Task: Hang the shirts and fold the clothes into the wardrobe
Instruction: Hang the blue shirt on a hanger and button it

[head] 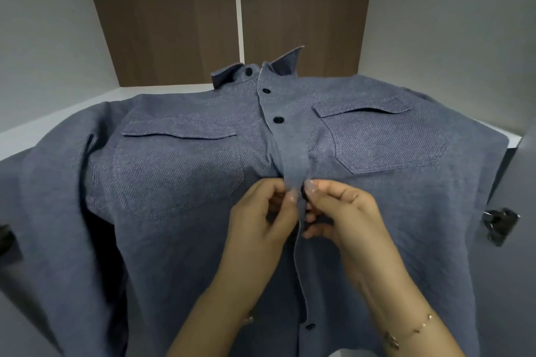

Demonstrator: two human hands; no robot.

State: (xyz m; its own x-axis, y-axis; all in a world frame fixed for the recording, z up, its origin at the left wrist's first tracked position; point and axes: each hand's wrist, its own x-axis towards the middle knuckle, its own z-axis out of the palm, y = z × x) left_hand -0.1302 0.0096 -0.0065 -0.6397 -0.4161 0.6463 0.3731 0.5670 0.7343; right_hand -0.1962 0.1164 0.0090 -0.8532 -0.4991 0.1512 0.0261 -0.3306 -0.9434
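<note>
The shirt (pixel 179 182) lies front-up on the wardrobe shelf (pixel 58 116), collar (pixel 255 69) toward the back panel (pixel 174 23), lower part hanging over the front edge. Both hands, left hand (pixel 258 211) and right hand (pixel 345 211), meet at the placket (pixel 293 159), between the two chest pockets.

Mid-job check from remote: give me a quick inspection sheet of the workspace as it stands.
Surface: white shelf inside the wardrobe, mostly covered by the shirt.
Job's things: blue-grey shirt laid face up, collar toward the back; three upper buttons look fastened; lower front hangs over the shelf edge.
Clutter: nothing seen.
Grips: left hand and right hand both pinch the placket at mid-chest.
Cables: nothing seen.
Surroundings: brown back panels, grey side walls, dark hinge at right.
</note>
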